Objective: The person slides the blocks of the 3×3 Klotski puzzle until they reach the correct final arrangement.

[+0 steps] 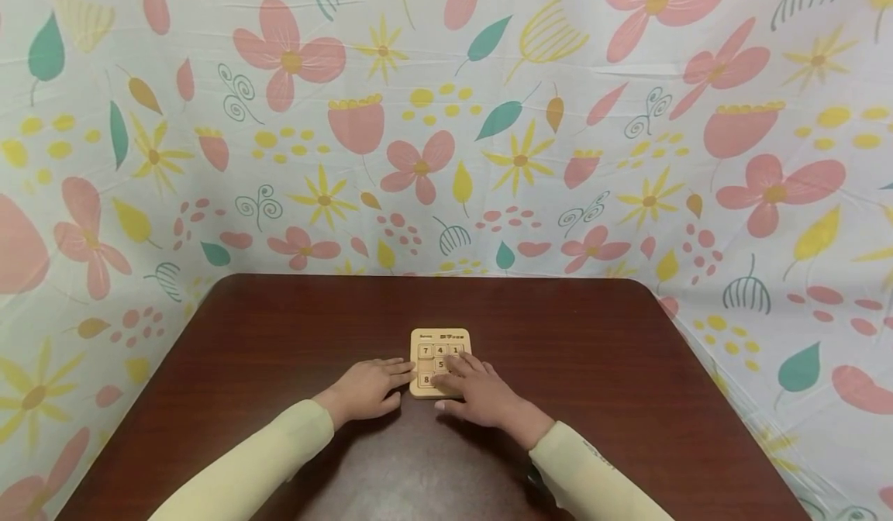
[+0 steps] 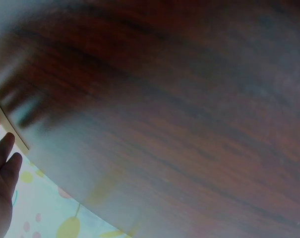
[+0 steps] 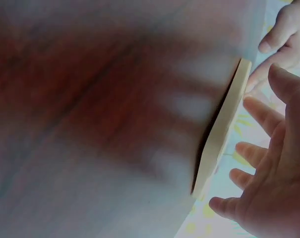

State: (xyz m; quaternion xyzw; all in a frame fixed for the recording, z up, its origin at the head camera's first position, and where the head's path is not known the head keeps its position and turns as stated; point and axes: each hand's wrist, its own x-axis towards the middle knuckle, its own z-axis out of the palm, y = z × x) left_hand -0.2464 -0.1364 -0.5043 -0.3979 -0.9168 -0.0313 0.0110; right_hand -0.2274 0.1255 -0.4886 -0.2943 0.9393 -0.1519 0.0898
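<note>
A small wooden number slide puzzle [image 1: 425, 391] lies flat near the middle of the table; tiles 7, 4, 1, 5 and 8 show. A bare square sits at the left of its middle row. My left hand [image 1: 370, 388] lies beside the puzzle, fingers extended, fingertips right at its left edge. The right hand [image 1: 483, 394] reaches over the lower right of the board with fingers spread, fingertips on the tiles, hiding several of them. In the right wrist view, the board's pale side edge [image 3: 221, 129] shows beside the fingers.
The dark reddish-brown wooden table [image 1: 314, 312] has rounded far corners. A white cloth [image 1: 432, 56] with pink, yellow and green flower prints hangs behind it and along both sides. Both forearms wear pale sleeves [image 1: 251, 459].
</note>
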